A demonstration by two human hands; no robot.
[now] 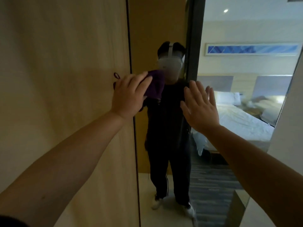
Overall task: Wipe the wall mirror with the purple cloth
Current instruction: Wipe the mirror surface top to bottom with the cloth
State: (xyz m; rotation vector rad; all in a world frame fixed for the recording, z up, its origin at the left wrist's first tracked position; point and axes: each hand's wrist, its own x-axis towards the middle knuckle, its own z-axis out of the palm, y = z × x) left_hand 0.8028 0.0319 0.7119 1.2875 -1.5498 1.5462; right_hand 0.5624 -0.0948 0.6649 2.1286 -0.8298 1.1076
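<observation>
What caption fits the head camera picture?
Left hand presses purple cloth on wall mirror; right hand open.

Nothing here can be read: no lettering, label, brand or number shows on the mirror (164,30), the purple cloth (155,86) or the wooden wall panel (65,46).

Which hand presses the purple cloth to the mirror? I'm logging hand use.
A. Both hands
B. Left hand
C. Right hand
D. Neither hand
B: the left hand presses the purple cloth against the wall mirror near its left edge, while the right hand is open and empty.
</observation>
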